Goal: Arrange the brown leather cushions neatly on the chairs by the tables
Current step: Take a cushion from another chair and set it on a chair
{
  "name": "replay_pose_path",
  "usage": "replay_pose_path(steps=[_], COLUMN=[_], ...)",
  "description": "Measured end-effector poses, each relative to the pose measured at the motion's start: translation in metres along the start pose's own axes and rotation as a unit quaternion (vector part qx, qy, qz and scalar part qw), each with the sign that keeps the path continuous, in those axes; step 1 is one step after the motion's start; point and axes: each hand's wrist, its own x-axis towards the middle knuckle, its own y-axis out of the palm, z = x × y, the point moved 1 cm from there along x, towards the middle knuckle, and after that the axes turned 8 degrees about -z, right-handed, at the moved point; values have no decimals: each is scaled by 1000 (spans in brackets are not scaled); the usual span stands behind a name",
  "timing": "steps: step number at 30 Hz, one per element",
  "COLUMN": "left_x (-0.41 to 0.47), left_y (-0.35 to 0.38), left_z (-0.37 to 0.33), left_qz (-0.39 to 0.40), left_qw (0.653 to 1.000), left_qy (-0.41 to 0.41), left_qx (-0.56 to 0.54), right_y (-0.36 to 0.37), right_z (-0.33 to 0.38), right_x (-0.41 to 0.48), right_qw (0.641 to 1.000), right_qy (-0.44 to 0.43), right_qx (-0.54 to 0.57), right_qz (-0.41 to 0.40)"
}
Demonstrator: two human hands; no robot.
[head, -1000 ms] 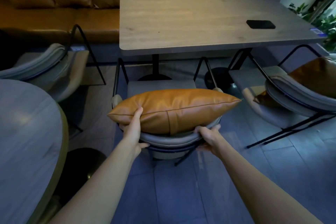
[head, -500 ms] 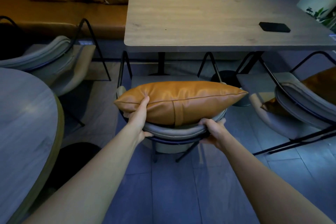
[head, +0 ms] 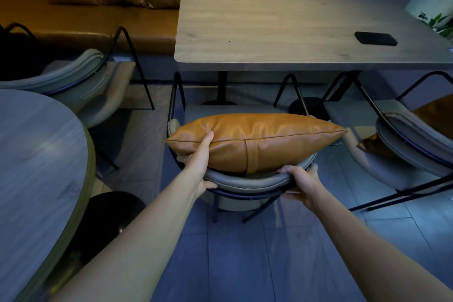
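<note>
Head view: left hand (head: pixel 199 164) clasps the cushion (head: pixel 257 141); right hand (head: pixel 302 180) fingers curl around the chair back (head: pixel 247 180).

No readable text, label, brand, number or sign is found anywhere in the view. The dark flat object (head: pixel 375 38) lying on the tabletop (head: pixel 269 32) is blank, no markings made out. A small bright patch at the tabletop's far right edge (head: pixel 450 49) is cut off by the frame and too blurred to be read. A small pale plate (head: pixel 121 58) low on the bench base behind the left chair is seen, but nothing legible is resolved on it. The cushion (head: pixel 257 140) leather is plain: seams only, no tag or logo shown.
</note>
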Motion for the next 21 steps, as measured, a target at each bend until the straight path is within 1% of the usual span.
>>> replay_pose_path(steps=[6,8,10,11,12,13,14,16,17,18,20,21], left_x=[3,3,2,2,1,1,0,-2,-4,-5,-6,-6], left_y=[2,0,-2,-3,-5,-8,-11,-18,-22,-26,-33,-36], left_z=[2,3,4,4,4,4,4,5,5,6,7,8], left_qz=[11,15,24,28,32,37,45,63,70,74,86,92], left_qw=[1000,1000,1000,1000,999,999,999,997,997,996,994,994], left_qy=[4,10,10,10,10,11,11,10,8,7,10,13], left_qx=[1,3,8,8,10,12,18,34,42,50,60,61], right_y=[-2,-3,-3,-3,-2,-1,0,5,7,9,16,22], right_z=[4,4,1,-1,-3,-4,-6,-15,-20,-24,-34,-38], right_x=[1,-3,-8,-11,-16,-20,-24,-27,-29,-32,-39,-45], right_qw=[1000,1000,993,982,964,937,901,803,756,708,597,560], right_qy=[1,-8,-57,-99,-147,-206,-271,-408,-462,-510,-588,-611], right_qx=[0,-25,-95,-143,-197,-251,-302,-384,-407,-435,-519,-540], right_qz=[-3,-4,-46,-74,-103,-132,-156,-203,-222,-219,-169,-146])
